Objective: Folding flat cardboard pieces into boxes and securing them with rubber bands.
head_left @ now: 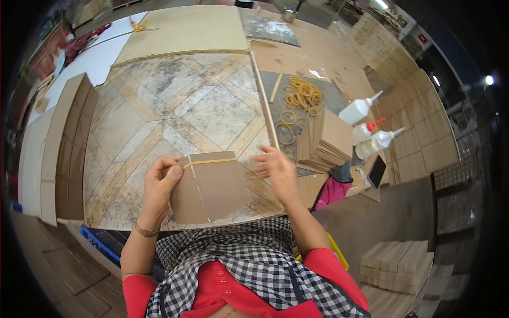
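Note:
A brown cardboard piece (214, 188) with a white line down its face tilts over the near edge of the patterned board (180, 106). A yellow rubber band (212, 161) stretches across it near its top. My left hand (161, 183) grips the piece at its left side, thumb in front. To the right of the piece, my right hand (277, 172) is held apart from it with fingers spread, nothing in them. More rubber bands (301, 95) lie in a loose heap beyond my right hand, beside a stack of brown cardboard pieces (324, 140).
Three white squeeze bottles (356, 110) stand right of the stack. A phone (377, 170) and a pink cloth (334, 192) lie near the right edge. Tall cardboard pieces (69, 153) line the left side. Bundled stacks (397, 265) sit low at the right.

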`<state>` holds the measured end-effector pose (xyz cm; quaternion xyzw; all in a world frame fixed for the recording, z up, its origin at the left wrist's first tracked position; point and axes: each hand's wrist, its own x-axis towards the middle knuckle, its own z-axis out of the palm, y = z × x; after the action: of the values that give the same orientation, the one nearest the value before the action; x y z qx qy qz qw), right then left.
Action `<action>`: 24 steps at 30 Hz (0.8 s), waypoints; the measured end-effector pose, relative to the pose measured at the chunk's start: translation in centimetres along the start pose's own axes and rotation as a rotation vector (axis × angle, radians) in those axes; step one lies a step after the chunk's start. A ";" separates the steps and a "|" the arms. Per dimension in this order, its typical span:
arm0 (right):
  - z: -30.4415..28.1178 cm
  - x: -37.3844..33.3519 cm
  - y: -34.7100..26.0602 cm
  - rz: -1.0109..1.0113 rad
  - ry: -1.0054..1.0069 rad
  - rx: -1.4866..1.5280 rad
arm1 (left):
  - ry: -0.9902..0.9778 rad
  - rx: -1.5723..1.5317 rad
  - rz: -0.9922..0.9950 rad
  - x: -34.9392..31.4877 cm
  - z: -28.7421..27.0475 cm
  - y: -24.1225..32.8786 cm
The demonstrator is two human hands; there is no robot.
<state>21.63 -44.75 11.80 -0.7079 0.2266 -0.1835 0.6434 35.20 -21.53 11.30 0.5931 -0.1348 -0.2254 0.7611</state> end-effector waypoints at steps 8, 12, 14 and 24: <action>-19.0 -5.1 9.1 -0.341 0.892 -1.472 | -0.108 0.315 0.166 1.0 2.7 1.1; -20.7 -4.9 9.7 -0.002 0.791 -1.136 | -0.123 0.397 0.193 0.4 4.0 2.2; -19.1 -5.8 8.1 -0.121 0.822 -1.098 | -0.101 0.385 0.221 0.0 4.1 2.0; 0.2 -4.3 -5.3 -0.545 0.184 -0.313 | -0.078 0.620 0.468 -0.7 6.0 1.9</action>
<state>18.60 -41.83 17.14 -0.8132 0.1116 -0.3749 0.4309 32.16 -25.88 14.69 0.7393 -0.3571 -0.0167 0.5707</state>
